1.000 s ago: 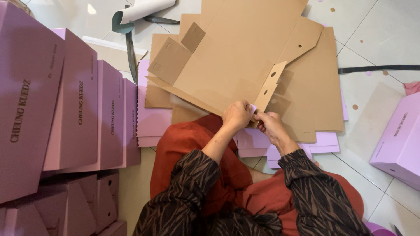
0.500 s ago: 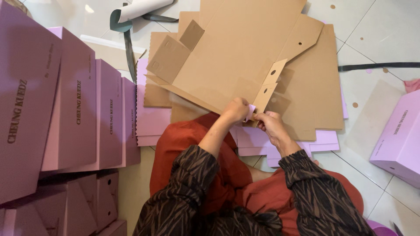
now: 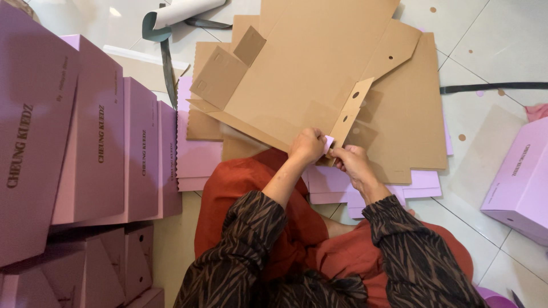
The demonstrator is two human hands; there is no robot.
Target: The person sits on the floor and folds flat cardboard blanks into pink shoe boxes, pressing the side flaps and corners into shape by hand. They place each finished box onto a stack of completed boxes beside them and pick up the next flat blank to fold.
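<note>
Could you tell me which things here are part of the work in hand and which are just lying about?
In hand:
- left hand and right hand, pinching the punched flap
- brown cardboard blank the flap belongs to

Lying about:
- flat cardboard sheets underneath
- row of folded pink boxes at the left
- single pink box at the right
- rolled white paper on the floor

Left hand (image 3: 307, 145) slid slightly left along cardboard sheet (image 3: 308, 74) edge.
</note>
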